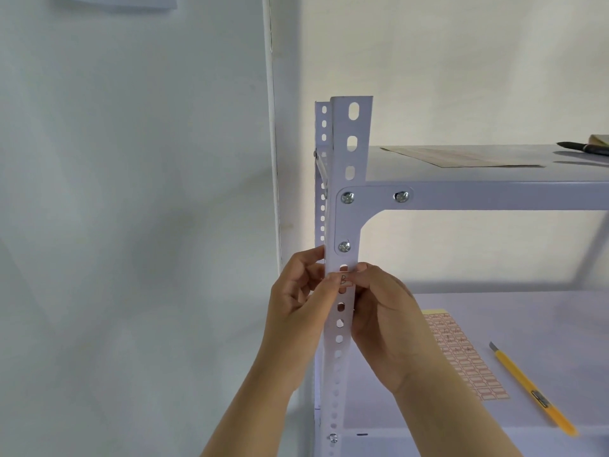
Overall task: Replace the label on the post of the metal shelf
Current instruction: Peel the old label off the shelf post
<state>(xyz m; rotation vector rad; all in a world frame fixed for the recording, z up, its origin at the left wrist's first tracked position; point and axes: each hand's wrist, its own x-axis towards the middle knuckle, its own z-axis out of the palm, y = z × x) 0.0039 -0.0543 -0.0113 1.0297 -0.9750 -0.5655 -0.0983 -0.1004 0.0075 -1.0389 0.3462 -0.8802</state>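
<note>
We have both hands at the perforated pale-lilac steel post (342, 206) at the front corner of the metal shelf, just under the bolted corner bracket (349, 219). Our left hand (296, 301) curls around the post's left edge, its fingertips pressing on the near end of a small white label with a red border and a handwritten mark (344, 281), which lies across the post's front face between two holes. Our right hand (385, 311) closes in from the other side, thumb and forefinger pinched at the label's right end. Whether we are pressing a fresh label down or picking an old one loose, we cannot tell; the label lies flat against the metal. On the lower shelf board (543, 324) wait a sheet of red-bordered blank stickers on yellow backing (461, 357) and, just right of it, a yellow snap-blade utility knife (534, 390), both untouched. We judge the job mid-way at best: if this is the old label, peeling and replacing remain; if new, only smoothing down.
</note>
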